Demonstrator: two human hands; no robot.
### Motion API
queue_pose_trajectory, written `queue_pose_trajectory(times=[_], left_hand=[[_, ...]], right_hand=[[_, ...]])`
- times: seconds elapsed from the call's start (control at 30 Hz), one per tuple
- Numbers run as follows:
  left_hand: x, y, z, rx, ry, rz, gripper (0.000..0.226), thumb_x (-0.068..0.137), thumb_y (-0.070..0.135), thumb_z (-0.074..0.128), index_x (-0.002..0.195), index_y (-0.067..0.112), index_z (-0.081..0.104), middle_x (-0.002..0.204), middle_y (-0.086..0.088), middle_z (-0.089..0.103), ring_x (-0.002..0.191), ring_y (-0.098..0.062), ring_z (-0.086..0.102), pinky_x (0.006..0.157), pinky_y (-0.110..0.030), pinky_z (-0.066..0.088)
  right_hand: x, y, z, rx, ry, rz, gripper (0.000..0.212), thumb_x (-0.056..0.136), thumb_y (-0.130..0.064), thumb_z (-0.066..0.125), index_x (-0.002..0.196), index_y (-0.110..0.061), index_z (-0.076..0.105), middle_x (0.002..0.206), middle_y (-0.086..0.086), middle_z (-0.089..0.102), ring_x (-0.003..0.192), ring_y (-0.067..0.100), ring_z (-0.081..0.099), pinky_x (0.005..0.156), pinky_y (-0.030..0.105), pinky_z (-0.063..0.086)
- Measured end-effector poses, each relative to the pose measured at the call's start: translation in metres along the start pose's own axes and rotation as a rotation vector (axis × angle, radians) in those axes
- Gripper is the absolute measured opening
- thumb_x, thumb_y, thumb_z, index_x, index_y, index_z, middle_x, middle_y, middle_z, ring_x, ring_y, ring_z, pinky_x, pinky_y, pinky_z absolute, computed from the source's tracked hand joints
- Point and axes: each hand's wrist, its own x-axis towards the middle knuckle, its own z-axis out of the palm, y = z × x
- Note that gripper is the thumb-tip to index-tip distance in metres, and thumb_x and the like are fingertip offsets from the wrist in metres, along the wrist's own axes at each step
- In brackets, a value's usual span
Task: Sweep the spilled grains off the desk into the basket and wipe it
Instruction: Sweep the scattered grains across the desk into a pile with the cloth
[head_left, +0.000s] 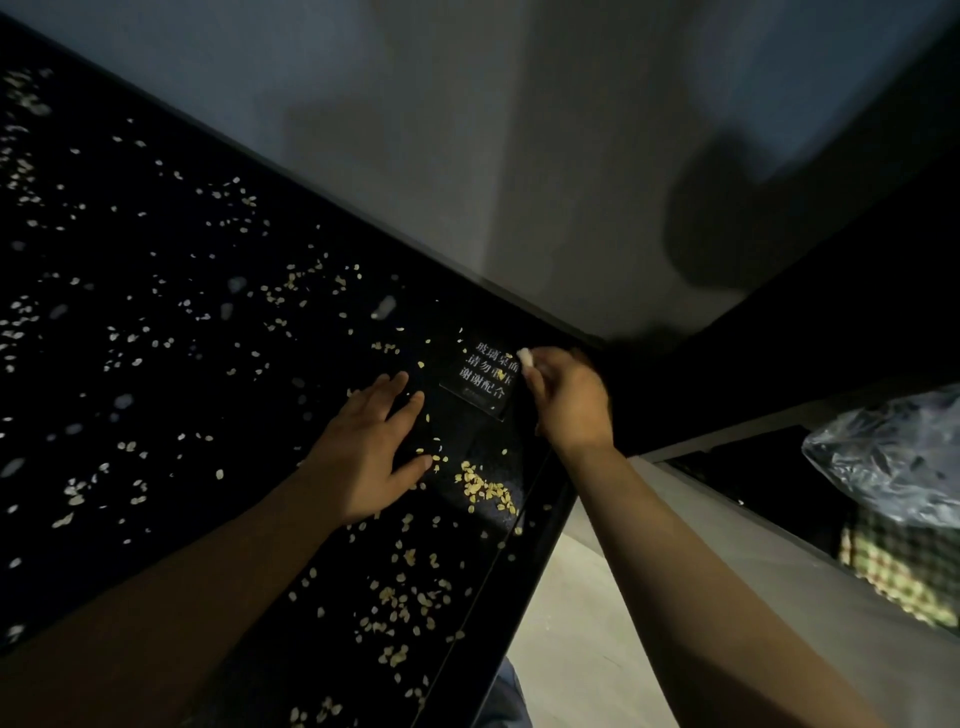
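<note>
Work with the left hand (371, 457) palm down on the black desk (156, 519), fingers straight and a little spread, thumb tip just beside the thick patch of grains (485, 491) near the right edge. Press the fingers together before pushing, to let nothing slip through the gaps. Sweep with the thumb side as a blade, in short low strokes toward that edge. Avoid fast strokes, likely to make the light flakes jump on the smooth glass. Gather first the loose grains from the far left part of the desk into the patch, then move all in one go.

Mind the right hand (566, 400): curled, pinching a small white thing (524, 357) at the fingertips, over the small sign (483, 382) with printed characters. Impossible to tell whether tissue or cloth. Probably better to save it for the wiping, not to drag it through dry grains.

Look also at the basket (883, 577), low at the far right, with a clear plastic bag (893, 457) at its top, well apart from the desk edge. Bring it directly under the edge first; otherwise much risk of grains on the floor. Lift the sign to reach the grains around it.
</note>
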Motion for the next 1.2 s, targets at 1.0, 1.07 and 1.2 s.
queue_pose_trajectory(times=[1.0,1.07,1.2], left_hand=[[-0.003,0.001,-0.003,-0.020,0.016,0.023,0.074,0.091,0.050,0.049,0.151,0.019,0.019,0.160,-0.004,0.001,0.147,-0.022,-0.003,0.119,-0.037,0.007],[-0.003,-0.001,-0.003,-0.007,0.014,0.030,0.074,0.091,0.051,0.048,0.151,0.019,0.019,0.160,-0.005,0.001,0.147,-0.022,-0.003,0.119,-0.037,0.007],[-0.003,-0.004,-0.002,0.020,0.029,0.066,0.081,0.083,0.061,0.036,0.150,0.017,0.022,0.159,-0.008,0.007,0.147,-0.025,0.001,0.114,-0.032,0.003]], right_hand=[[-0.069,-0.005,-0.012,0.261,0.378,0.170,0.009,0.091,-0.011,0.058,0.094,-0.013,0.065,0.095,0.003,0.064,0.086,0.016,0.058,0.073,0.016,0.039],[-0.059,-0.005,-0.002,0.198,0.383,0.258,0.019,0.093,-0.009,0.057,0.110,-0.007,0.065,0.104,0.010,0.063,0.089,0.017,0.057,0.072,0.010,0.033],[-0.033,-0.015,0.016,0.024,0.297,0.249,0.024,0.094,-0.014,0.055,0.115,-0.010,0.066,0.109,0.013,0.063,0.096,0.027,0.061,0.077,0.018,0.035]])
